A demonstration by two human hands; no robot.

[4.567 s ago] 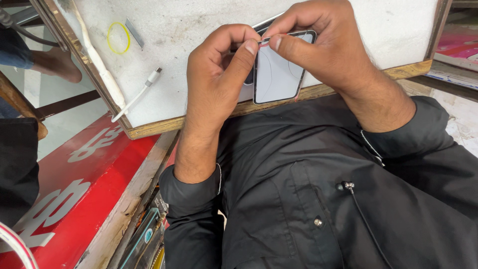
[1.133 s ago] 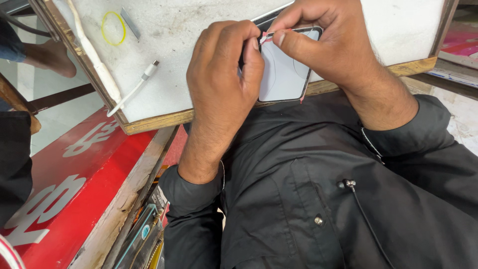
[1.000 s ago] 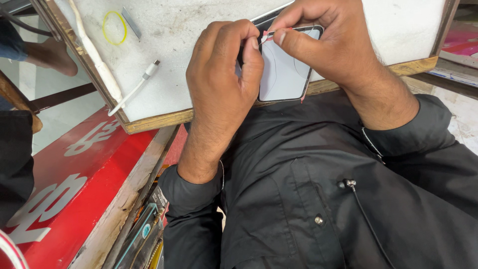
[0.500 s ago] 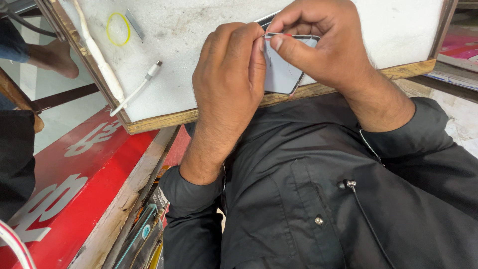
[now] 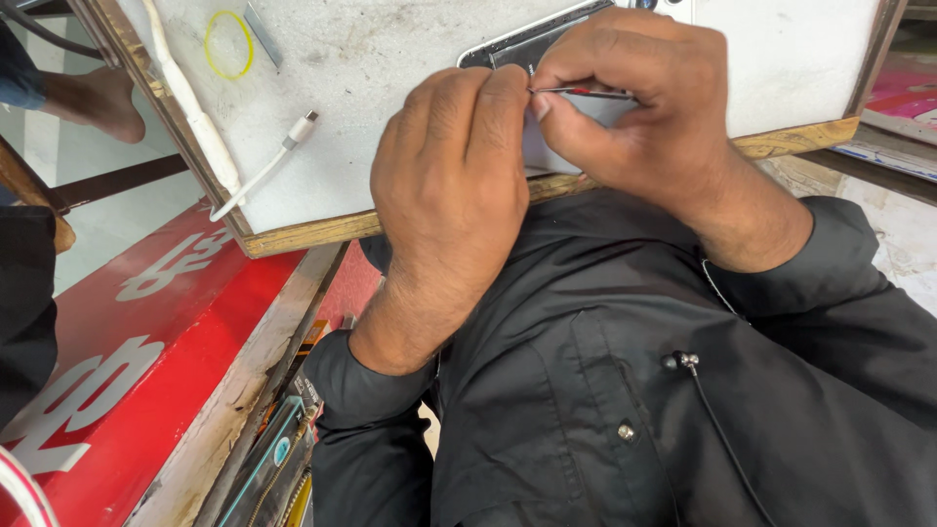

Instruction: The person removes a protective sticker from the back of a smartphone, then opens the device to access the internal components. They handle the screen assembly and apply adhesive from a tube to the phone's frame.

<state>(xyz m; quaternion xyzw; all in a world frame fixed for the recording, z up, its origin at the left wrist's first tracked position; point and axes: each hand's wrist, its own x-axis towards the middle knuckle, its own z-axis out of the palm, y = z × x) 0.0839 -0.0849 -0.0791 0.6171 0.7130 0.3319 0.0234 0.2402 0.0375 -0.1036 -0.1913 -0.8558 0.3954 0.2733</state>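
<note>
my left hand (image 5: pixel 454 185) clamps the dark, flat slab phone (image 5: pixel 517 49) at the near edge of the scuffed white wood-framed board (image 5: pixel 390 59). my right hand (image 5: pixel 634 98) pinches a thin red-marked metal tool (image 5: pixel 576 92) on it. phone apparently unopened; prying barely begun.

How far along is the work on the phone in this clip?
Done: the phone lies flat on the white board, cable unplugged beside it. In hand: the right hand pinches a thin tool at the phone's edge, with the left hand covering the phone. Left: nothing looks removed or opened yet.
</note>
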